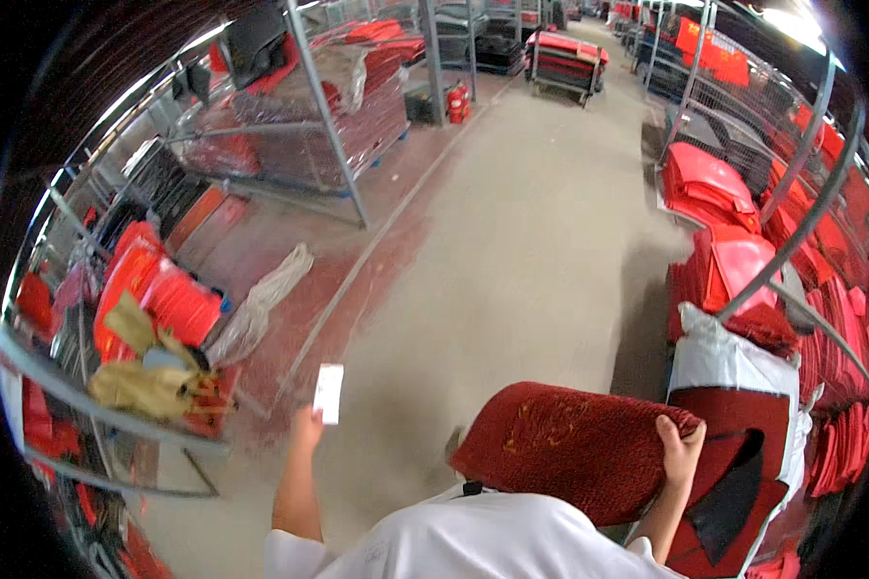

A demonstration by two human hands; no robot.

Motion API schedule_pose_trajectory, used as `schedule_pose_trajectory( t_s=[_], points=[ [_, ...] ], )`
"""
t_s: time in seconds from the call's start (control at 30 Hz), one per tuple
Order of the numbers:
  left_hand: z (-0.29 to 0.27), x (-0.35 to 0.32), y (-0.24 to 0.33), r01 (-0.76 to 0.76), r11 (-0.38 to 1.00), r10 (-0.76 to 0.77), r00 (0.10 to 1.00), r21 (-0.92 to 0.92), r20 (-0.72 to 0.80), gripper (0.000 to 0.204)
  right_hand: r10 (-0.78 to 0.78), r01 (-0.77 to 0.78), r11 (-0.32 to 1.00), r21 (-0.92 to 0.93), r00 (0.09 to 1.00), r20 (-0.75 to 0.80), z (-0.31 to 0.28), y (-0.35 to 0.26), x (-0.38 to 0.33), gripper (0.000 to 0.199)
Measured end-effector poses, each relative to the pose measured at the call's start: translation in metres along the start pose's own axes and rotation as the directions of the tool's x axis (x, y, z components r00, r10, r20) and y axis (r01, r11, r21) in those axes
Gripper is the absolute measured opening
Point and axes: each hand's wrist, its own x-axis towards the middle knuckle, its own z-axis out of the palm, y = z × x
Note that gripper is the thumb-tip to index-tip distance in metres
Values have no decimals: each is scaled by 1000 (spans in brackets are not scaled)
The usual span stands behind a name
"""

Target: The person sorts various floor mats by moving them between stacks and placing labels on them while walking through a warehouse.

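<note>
My left hand (308, 425) is raised in front of me and pinches a small white slip of paper (328, 393) by its lower edge. My right hand (679, 446) grips the end of a rolled dark red carpet mat (570, 444), which lies across my chest with its fuzzy pile facing up. A black rubber backing (734, 497) shows where the mat curls open just right of that hand. My white shirt (473, 540) fills the bottom middle of the view.
A grey concrete aisle (512, 241) runs ahead. Metal wire racks (328, 106) with red mats stand at left; a rack (792, 241) of stacked red mats and a white-wrapped bundle (719, 357) at right. A loaded cart (565, 58) stands far ahead; red fire extinguishers (457, 101) nearby.
</note>
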Motion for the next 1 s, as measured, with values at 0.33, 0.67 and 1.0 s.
schedule_pose_trajectory(
  t_s=[0.33,0.67,1.0],
  points=[
    [77,116,-15,472,840,-538,786,266,305,27,-14,18,998,-65,998,58,230,-24,250,18],
    [138,697,157,243,910,-247,968,-336,32,25,95,-88,995,47,981,-171,386,31,514,29],
    [209,993,547,-489,872,467,849,35,247,26,-17,-9,993,-117,976,-215,453,75,817,27]
  ],
)
